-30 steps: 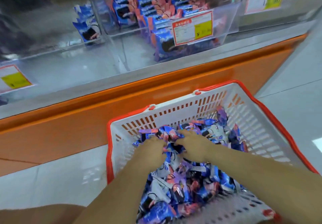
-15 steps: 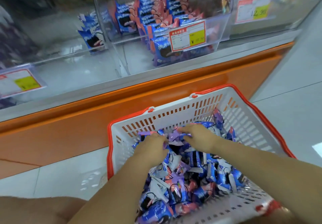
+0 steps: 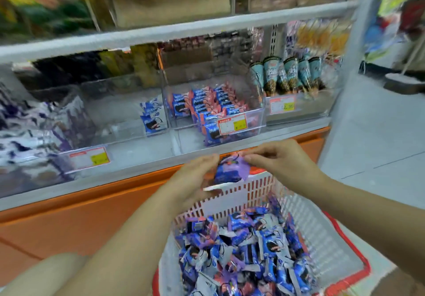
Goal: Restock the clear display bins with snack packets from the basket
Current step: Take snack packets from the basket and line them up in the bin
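Blue-purple packets (image 3: 230,172) pinched by right hand (image 3: 279,160), gripped underneath by left hand (image 3: 195,180), above basket (image 3: 310,226). Step: carry-over. Next, likely: reach ahead, seat upright in bin (image 3: 255,120) beyond fingertips.

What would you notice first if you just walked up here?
In the middle, the left hand and right hand hold blue and purple packets above the far rim of a white basket. The basket is heaped with shiny blue packets. Behind, a clear bin holds neat blue-and-pink rows.
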